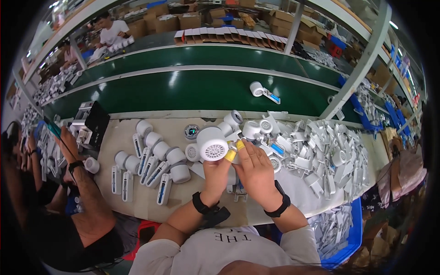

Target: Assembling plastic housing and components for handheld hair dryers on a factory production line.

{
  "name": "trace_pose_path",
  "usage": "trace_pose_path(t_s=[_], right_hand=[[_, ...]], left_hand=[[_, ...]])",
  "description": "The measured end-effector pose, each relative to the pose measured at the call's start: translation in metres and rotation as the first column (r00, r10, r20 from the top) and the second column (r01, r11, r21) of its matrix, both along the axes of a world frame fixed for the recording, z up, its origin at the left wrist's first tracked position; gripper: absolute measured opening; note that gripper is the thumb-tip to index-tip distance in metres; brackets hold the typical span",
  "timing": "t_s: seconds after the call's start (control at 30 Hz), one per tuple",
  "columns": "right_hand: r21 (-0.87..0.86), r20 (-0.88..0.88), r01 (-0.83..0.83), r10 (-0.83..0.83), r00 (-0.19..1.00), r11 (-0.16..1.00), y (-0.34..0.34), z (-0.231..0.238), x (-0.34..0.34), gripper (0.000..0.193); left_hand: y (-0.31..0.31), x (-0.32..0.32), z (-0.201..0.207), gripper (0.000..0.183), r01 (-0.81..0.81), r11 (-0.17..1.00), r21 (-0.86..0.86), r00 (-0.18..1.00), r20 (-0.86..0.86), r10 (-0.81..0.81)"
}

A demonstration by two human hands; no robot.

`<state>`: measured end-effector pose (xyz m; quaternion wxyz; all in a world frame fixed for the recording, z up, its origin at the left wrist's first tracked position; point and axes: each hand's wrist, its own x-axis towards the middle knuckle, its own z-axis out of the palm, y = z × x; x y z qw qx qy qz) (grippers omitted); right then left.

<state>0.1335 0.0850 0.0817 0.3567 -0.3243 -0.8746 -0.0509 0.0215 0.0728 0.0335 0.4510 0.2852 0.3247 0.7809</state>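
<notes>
Over the middle of the workbench, a white handheld fan (212, 143) is raised with its round, slotted grille facing me. My left hand (216, 178) grips it from below, a yellow finger cover on the thumb. Close beside it, my right hand (256, 173) has its fingers closed around the handle side, which is mostly hidden behind them. One finger there also wears a yellow cover. Left of my hands lie several white fan units (161, 150), their opened handles showing blue parts inside. A small round device with a lit display (191, 131) sits just behind the held fan.
White plastic shells and fan parts (321, 156) are heaped on the right of the bench. A blue crate (355, 229) of parts stands below. Beyond runs a green conveyor belt (192, 89) carrying one fan unit (257, 89). At left, a co-worker's arm (87, 188) holds a tool.
</notes>
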Motion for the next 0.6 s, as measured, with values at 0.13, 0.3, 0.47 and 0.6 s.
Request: trace_pose_path(t_s=[0.13, 0.3, 0.47, 0.6], right_hand=[[0.068, -0.049, 0.024, -0.021, 0.999, 0.997, -0.002, -0.002, -0.006, 0.062], [-0.023, -0.167, -0.057, 0.053, 0.985, 0.998, 0.000, 0.001, -0.008, 0.063], [0.059, -0.071, 0.092, -0.088, 0.994, 0.994, -0.008, 0.010, -0.015, 0.056], [-0.041, -0.056, 0.098, -0.101, 0.993, 0.994, -0.006, 0.014, -0.012, 0.055]], left_hand=[[-0.006, 0.005, 0.011, 0.021, -0.109, 0.993, 0.039, 0.992, -0.058, 0.111], [-0.008, 0.001, 0.019, 0.025, -0.088, 0.986, 0.145, 0.987, -0.124, 0.106], [-0.002, 0.010, 0.019, 0.022, -0.118, 0.986, 0.114, 0.990, 0.087, 0.109], [0.000, 0.001, 0.008, 0.021, -0.040, 0.999, 0.028, 0.999, 0.009, 0.040]])
